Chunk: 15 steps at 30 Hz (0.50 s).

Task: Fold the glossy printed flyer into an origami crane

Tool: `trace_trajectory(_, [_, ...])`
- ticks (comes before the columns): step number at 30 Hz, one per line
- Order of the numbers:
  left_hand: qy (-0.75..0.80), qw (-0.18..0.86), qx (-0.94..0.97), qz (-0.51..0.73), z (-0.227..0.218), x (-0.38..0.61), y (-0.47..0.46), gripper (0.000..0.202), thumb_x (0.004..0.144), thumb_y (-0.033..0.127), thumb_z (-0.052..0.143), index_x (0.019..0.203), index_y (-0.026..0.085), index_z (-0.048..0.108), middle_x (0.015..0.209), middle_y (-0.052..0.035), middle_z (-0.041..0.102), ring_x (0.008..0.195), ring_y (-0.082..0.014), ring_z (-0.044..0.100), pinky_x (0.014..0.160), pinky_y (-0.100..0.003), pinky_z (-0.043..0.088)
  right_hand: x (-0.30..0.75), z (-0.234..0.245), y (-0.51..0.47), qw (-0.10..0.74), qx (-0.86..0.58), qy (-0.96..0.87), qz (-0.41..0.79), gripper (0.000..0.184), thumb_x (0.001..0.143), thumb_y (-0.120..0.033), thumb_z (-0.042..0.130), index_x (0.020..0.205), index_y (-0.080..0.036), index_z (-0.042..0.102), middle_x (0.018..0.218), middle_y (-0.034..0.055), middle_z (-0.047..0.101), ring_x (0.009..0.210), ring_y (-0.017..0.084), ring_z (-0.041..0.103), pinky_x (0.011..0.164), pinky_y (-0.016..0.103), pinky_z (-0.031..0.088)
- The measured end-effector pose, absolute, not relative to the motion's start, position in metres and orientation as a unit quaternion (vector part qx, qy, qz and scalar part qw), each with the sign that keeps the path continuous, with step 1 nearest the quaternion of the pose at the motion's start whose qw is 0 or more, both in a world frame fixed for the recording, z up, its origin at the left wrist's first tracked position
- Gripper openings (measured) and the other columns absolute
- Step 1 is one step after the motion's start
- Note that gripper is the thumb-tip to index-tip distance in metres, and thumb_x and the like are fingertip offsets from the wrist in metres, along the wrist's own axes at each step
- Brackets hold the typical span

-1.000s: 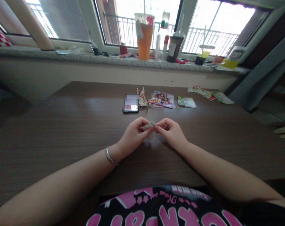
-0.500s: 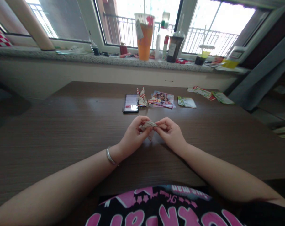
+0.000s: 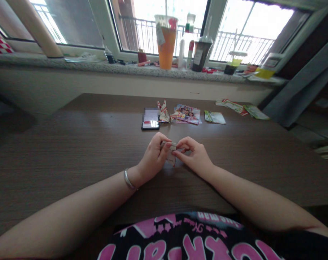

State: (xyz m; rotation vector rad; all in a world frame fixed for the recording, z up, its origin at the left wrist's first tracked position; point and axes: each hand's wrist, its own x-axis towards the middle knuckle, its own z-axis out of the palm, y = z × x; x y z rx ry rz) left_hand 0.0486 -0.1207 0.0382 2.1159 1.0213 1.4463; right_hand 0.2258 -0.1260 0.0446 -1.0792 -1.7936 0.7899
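Note:
A small piece of folded paper [image 3: 170, 157], pale with some red print, is held above the dark wooden table [image 3: 99, 151]. My left hand [image 3: 154, 153] pinches it between thumb and fingers and hides its left side. At the paper's right edge is my right hand [image 3: 195, 155], its thumb and fingertips closed on or against the edge. Beyond the hands stands a folded paper figure [image 3: 164, 113] in white, red and tan. A phone [image 3: 150, 121] with a lit screen lies just left of that figure.
Right of the figure lie printed leaflets [image 3: 188, 113] and a stack of green-white papers [image 3: 215, 117]. Paper strips [image 3: 234, 107] rest at the far right. On the windowsill [image 3: 136, 69] stand an orange drink cup [image 3: 166, 47], a dark drink cup [image 3: 201, 54] and bottles.
The folded paper has turned, and its lower part now hangs more openly between my hands. My right fingertips have shifted slightly along its edge. Things on the table stay put.

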Motion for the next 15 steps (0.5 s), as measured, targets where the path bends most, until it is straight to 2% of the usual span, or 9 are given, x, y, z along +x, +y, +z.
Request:
trace_trajectory(4, [0.337,0.189,0.764,0.517,0.0384,0.0494,-0.1197,0.021,0.098,0.037,0.042,0.088,0.019,0.046,0.080,0.0001,0.049,0.070,-0.0119,0.048,0.064,-0.024,0.042,0.2248,0.0455,-0.1246,0.430,-0.455,-0.718,0.303,0.017,0.074,-0.034,0.071,0.077,-0.021,0.061,0.075,-0.0010,0.066,0.064,0.013,0.057,0.063,0.027,0.046])
trace_trajectory(9, [0.338,0.224,0.759,0.510,0.0386,0.0507,-0.1184,0.018,0.097,0.034,0.044,0.088,0.019,0.047,0.081,-0.0005,0.050,0.072,-0.0124,0.049,0.066,-0.025,0.043,0.2240,0.0411,-0.1201,0.444,-0.463,-0.693,0.329,0.019,0.075,-0.037,0.070,0.075,-0.020,0.063,0.072,-0.0005,0.065,0.061,0.012,0.055,0.060,0.025,0.045])
trace_trajectory(15, [0.345,0.244,0.772,0.475,0.0426,0.0510,-0.1195,0.008,0.092,0.025,0.051,0.096,0.018,0.052,0.088,-0.0019,0.056,0.078,-0.0137,0.053,0.072,-0.026,0.045,0.2277,0.0386,-0.1175,0.443,-0.447,-0.722,0.289,0.015,0.080,-0.034,0.065,0.077,-0.019,0.062,0.077,0.0014,0.064,0.072,0.015,0.059,0.070,0.028,0.046])
